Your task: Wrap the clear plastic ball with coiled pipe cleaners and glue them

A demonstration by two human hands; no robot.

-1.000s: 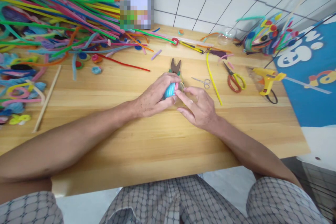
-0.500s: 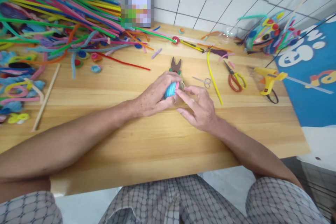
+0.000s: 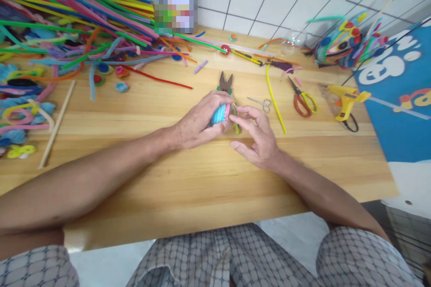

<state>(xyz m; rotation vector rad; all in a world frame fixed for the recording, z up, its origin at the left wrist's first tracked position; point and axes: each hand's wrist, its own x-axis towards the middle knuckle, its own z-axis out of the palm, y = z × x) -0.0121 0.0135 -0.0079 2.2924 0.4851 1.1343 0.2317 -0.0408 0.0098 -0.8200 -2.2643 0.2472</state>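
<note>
Between the thumb and fingers of my left hand (image 3: pixel 198 121) is a small blue ball wound from pipe cleaners (image 3: pixel 219 115), with a pink band on its right side. My right hand (image 3: pixel 259 139) is just right of the ball, fingers apart and bent, holding nothing; its index fingertip is close to the pink band. Behind both hands lie pliers (image 3: pixel 226 83), jaws pointing away, their handles partly hidden by my left hand and the ball. Small silver scissors (image 3: pixel 265 105) rest beyond my right hand.
Many loose pipe cleaners (image 3: pixel 101 4) pile up at the left, near a wooden stick (image 3: pixel 57 125). To the right lie orange-and-yellow scissors (image 3: pixel 302 102), a yellow glue gun (image 3: pixel 346 98) and a yellow pipe cleaner (image 3: pixel 275 98). A yellow cutter (image 3: pixel 247 57) and colourful figures (image 3: pixel 340 45) stand farther back.
My right hand has drawn slightly to the right, its index finger moving off the pink band. My left hand keeps the ball in nearly the same place.
</note>
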